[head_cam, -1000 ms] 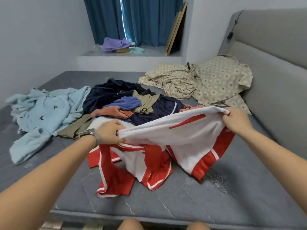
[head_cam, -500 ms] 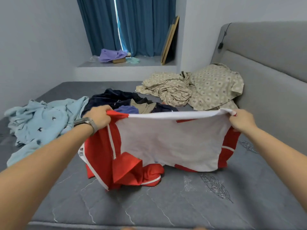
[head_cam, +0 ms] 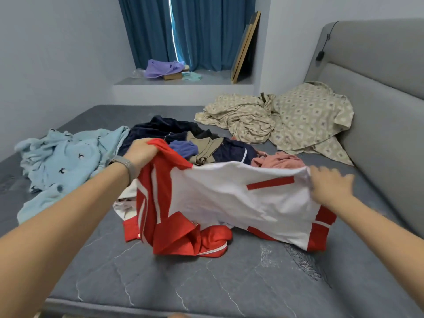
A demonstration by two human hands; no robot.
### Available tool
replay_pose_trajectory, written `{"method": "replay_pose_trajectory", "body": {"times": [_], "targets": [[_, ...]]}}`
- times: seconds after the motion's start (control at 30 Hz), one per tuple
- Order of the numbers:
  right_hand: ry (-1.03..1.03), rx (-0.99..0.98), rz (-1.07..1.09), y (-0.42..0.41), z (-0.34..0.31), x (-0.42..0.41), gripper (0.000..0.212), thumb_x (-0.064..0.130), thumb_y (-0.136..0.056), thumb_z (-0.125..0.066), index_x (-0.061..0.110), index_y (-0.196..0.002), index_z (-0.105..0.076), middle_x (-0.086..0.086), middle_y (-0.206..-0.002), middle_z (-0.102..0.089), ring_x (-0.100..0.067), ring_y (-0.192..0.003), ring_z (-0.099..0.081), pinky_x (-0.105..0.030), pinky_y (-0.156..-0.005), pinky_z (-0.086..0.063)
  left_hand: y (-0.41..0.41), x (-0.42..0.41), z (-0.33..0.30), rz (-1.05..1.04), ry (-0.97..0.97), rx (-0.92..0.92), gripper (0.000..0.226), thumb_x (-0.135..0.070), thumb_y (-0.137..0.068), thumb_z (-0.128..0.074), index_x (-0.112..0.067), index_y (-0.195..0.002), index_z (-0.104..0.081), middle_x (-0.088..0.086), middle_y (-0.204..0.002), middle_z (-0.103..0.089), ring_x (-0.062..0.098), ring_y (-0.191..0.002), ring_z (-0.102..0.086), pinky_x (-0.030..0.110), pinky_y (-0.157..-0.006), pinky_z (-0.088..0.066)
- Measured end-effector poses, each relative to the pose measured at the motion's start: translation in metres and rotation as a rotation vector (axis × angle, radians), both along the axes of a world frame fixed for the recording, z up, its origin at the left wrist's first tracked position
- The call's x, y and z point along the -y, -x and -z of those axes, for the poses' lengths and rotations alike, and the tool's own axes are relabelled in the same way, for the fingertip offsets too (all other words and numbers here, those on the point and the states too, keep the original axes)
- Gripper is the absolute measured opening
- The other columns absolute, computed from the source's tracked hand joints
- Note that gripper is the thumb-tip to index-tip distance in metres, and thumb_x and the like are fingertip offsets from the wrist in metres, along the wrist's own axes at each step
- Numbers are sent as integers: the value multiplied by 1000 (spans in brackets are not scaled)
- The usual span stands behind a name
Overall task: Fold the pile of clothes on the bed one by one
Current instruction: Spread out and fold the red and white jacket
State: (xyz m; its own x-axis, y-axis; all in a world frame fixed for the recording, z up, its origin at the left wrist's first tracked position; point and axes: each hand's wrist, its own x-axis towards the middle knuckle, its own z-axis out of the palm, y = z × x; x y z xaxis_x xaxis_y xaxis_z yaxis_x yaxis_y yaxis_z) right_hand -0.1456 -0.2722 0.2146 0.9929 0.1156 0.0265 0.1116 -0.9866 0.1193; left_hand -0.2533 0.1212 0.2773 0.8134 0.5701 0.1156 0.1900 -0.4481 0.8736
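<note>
The left hand (head_cam: 143, 151) has a red corner of the jersey (head_cam: 229, 198) bunched in its fist and lifted. The right hand (head_cam: 330, 187) is blurry with fingers spread at the white edge — can't tell if it's pinching the cloth or just touching it. The jersey's lower half sags onto the bed (head_cam: 206, 278), right in front of the pile (head_cam: 202, 143). A light blue blanket (head_cam: 64, 161) lies off to the left and a patterned sheet (head_cam: 286, 120) by the headboard.
</note>
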Motion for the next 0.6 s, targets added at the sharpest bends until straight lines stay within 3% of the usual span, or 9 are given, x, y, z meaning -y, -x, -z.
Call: {"method": "replay_pose_trajectory", "body": {"times": [0.07,0.13,0.2,0.27,0.33,0.4,0.43,0.5,0.6], "targets": [[-232,-78,-361,21,4,-43,91,50,-71,-76,32,-144,-25,-4,-143,-36,-28,-130,-35,-51,-103,-38,-6,40,-1,256,32,13,24,2,-89,-54,-15,-87,-70,2,-90,-68,11,-86,-58,10,-69,-48],[-629,-103,-627,51,-3,-95,108,56,-58,-82,39,-146,-22,2,-141,-36,-18,-128,-35,-41,-107,-34,-11,82,2,464,3,-43,18,0,-86,-61,-15,-87,-69,-4,-80,-67,6,-79,-60,16,-73,-49],[-857,-110,-670,64,-12,-135,77,43,-68,-79,31,-135,-44,2,-127,-50,-14,-115,-49,-29,-93,-40,-14,113,3,545,127,-5,25,-4,-72,-70,-7,-97,-70,4,-89,-70,9,-82,-63,24,-80,-51],[-918,-163,-528,63,-15,-151,28,31,-82,-64,15,-106,-63,-7,-104,-64,-23,-98,-60,-29,-72,-39,-11,116,6,446,470,125,50,-11,-57,-71,-5,-106,-65,10,-101,-69,18,-93,-64,33,-87,-50],[-1074,-191,-314,54,-8,-146,14,23,-89,-56,11,-89,-63,-10,-90,-66,-26,-89,-60,-31,-69,-38,3,104,23,254,745,263,43,-12,-68,-67,-8,-109,-58,1,-100,-62,19,-100,-60,33,-86,-48],[-1410,-329,-35,50,-1,-133,9,23,-95,-56,16,-99,-60,-3,-91,-66,-22,-88,-61,-30,-80,-45,27,92,64,-4,548,280,27,-8,-79,-63,-10,-105,-55,-5,-96,-57,18,-98,-56,23,-79,-46],[-1581,-444,108,51,3,-129,13,23,-96,-56,15,-106,-59,-3,-94,-66,-21,-88,-62,-33,-85,-48,40,89,93,-76,355,189,23,-4,-80,-61,-11,-101,-55,-3,-94,-56,20,-94,-57,17,-73,-44],[-1820,-625,316,51,13,-126,27,21,-97,-55,8,-121,-55,-12,-106,-66,-25,-88,-64,-40,-84,-52,66,92,162,21,82,-262,32,-2,-77,-63,-11,-107,-53,5,-107,-55,21,-97,-58,13,-76,-45],[-2013,-784,519,61,13,-126,35,24,-99,-51,2,-127,-54,-19,-116,-65,-29,-90,-66,-38,-66,-58,102,103,255,308,0,-964,93,-34,-58,-78,-15,-135,-28,11,-136,-36,27,-124,-44,30,-101,-42]]}}
